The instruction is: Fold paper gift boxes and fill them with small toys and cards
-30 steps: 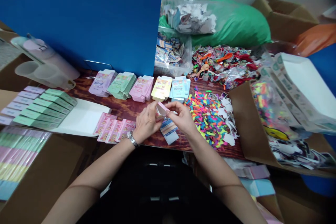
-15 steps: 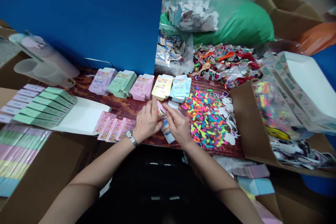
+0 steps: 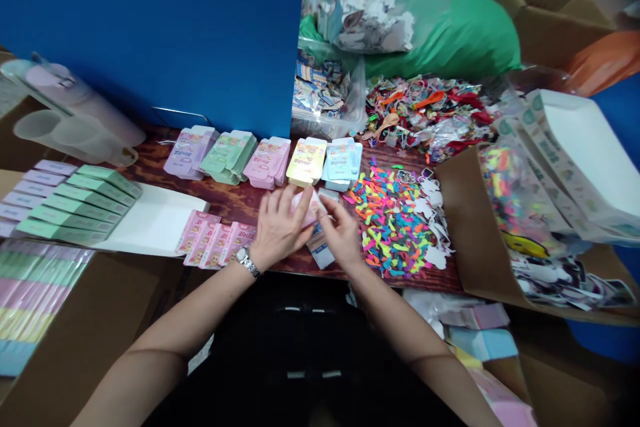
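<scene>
Both hands grip a small pink box [image 3: 309,208] above the table's front middle. My left hand [image 3: 281,227], with a watch at the wrist, closes on its left side. Against its right edge press the thumb and fingers of my right hand [image 3: 341,230]. Under the hands lies a blue and white packet [image 3: 320,250], partly covered. Several filled pink boxes [image 3: 216,240] lie in an overlapping row left of my left hand. Behind are stacks of flat cartons: purple [image 3: 189,152], green [image 3: 227,155], pink [image 3: 267,161], yellow [image 3: 307,160] and blue [image 3: 342,161].
Right of my hands spreads a pile of colourful balloons [image 3: 395,227] beside white cut-outs [image 3: 435,213]. A cardboard box [image 3: 463,220] stands at the right. On the left, a white tray [image 3: 155,220] bears green boxes [image 3: 80,207] and purple ones. A blue panel [image 3: 150,27] rises behind.
The pink box has turned in my hands, so that more of its broad face shows. My left fingers have spread over it a little. The view has shifted slightly.
</scene>
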Tool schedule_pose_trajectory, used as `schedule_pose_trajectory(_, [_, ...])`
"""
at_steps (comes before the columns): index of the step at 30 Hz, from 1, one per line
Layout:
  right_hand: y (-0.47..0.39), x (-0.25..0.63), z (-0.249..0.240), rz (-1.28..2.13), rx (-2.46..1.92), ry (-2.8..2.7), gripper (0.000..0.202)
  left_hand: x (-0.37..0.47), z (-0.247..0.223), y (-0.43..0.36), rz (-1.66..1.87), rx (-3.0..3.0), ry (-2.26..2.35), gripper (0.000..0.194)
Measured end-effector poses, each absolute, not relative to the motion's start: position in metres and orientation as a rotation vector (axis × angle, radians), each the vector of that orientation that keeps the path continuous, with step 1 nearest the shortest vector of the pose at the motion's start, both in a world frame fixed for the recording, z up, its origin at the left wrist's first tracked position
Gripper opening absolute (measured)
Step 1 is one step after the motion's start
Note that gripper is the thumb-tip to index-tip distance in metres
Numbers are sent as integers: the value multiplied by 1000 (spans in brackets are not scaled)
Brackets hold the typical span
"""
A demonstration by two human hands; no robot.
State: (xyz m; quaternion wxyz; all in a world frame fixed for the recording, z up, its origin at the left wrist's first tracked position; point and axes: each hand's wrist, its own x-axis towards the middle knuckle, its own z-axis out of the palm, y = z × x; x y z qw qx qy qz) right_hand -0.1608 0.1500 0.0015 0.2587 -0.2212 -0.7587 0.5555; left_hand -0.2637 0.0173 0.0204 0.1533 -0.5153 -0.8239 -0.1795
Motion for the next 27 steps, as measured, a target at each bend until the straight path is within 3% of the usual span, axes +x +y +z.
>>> schedule_pose_trajectory(4, [156, -166, -5, 2003, -787, -1568, 57, -268, 15, 18, -1193, -1488, -2212, 117])
schedule_pose_trajectory(7, [155, -159, -6, 2130, -655, -1770, 52, -266, 8, 21, -1727, -1575, -2305, 101])
schedule_pose_trajectory(10, [175, -149, -16, 1648, -631, -2255, 50, -266, 1, 20, -1831, -1535, -2316, 85])
schedule_pose_trajectory(13, [208, -147, -32, 930, -744, -2634, 47, -269, 0, 18, -1797, -1424, -2359, 81])
schedule_pose_trajectory(17, [224, -159, -38, 422, -807, -3042, 51, -268, 0, 16, -1875, -1404, -2443, 82])
schedule_pose_trajectory(22, [215, -162, -29, 218, -682, -3255, 39, -264, 4, 9, -1851, -1396, -2420, 81])
schedule_pose_trajectory(27, [243, -166, -62, 466, -461, -3133, 57, -267, 4, 7, -1931, -1366, -2416, 92])
